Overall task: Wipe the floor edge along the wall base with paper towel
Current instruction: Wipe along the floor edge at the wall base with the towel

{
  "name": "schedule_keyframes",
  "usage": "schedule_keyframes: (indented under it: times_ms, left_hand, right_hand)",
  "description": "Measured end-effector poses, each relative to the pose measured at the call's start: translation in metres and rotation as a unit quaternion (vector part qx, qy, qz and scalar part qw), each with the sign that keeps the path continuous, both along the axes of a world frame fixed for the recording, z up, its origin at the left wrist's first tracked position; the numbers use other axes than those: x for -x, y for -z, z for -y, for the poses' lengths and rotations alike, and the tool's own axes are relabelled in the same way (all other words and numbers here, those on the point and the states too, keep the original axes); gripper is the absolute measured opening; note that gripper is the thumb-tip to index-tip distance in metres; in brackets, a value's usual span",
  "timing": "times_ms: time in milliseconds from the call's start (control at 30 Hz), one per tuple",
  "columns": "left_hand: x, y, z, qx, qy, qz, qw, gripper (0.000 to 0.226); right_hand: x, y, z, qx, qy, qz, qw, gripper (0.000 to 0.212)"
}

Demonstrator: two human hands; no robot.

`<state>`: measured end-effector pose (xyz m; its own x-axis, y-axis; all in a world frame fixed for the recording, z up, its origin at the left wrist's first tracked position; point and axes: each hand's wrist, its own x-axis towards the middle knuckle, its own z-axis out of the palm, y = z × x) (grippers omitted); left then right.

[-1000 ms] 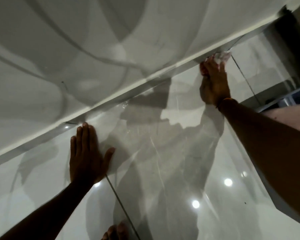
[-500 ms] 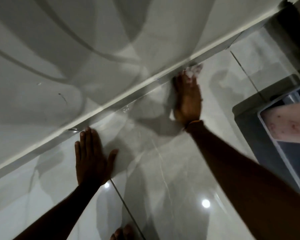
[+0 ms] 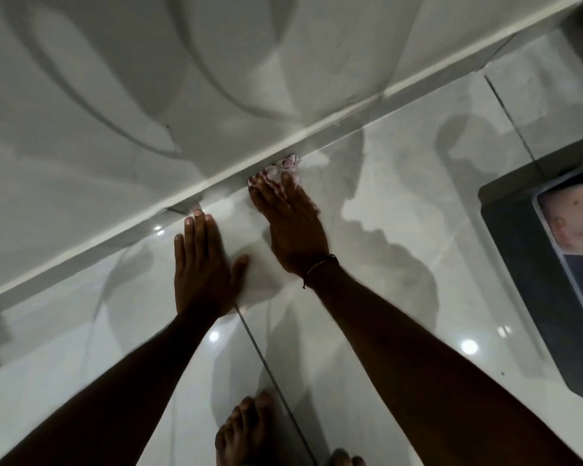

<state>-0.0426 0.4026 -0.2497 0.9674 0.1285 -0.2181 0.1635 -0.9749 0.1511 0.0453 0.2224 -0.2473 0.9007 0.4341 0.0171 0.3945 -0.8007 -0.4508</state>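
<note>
A crumpled white paper towel with red marks lies pressed against the wall base, where the white skirting meets the glossy floor tiles. My right hand lies over it, fingertips pushing it into the floor edge; a dark cord sits on that wrist. My left hand rests flat on the floor tile just left of the right hand, fingers together and pointing at the wall, holding nothing.
A dark-framed object with a shiny surface lies on the floor at the right. My bare foot stands at the bottom centre beside a dark tile joint. Ceiling lights reflect in the glossy tiles.
My right hand has slid the paper towel leftward along the wall base, from far right to close beside my left hand. The left hand has stayed flat on the floor.
</note>
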Motion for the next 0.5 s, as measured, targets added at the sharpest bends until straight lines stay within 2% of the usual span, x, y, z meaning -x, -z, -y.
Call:
schedule_keyframes:
  times_ms: [133, 267, 367, 500]
  left_hand:
    - [0.001, 0.0, -0.003, 0.002, 0.009, 0.01, 1.0, 0.097]
    - [0.003, 0.001, -0.006, 0.005, 0.011, 0.02, 1.0, 0.098]
    - [0.005, 0.001, -0.006, 0.003, 0.01, 0.027, 1.0, 0.099]
    - [0.004, 0.003, -0.004, -0.002, 0.006, 0.026, 1.0, 0.099]
  right_hand:
    - [0.006, -0.004, -0.018, -0.006, 0.042, -0.016, 0.999, 0.075]
    - [0.015, 0.001, -0.025, 0.044, -0.022, 0.021, 0.999, 0.07]
    - [-0.001, 0.004, -0.006, 0.064, -0.031, 0.017, 0.997, 0.075]
    - [-0.048, 0.01, 0.059, 0.091, -0.007, -0.01, 0.996, 0.065]
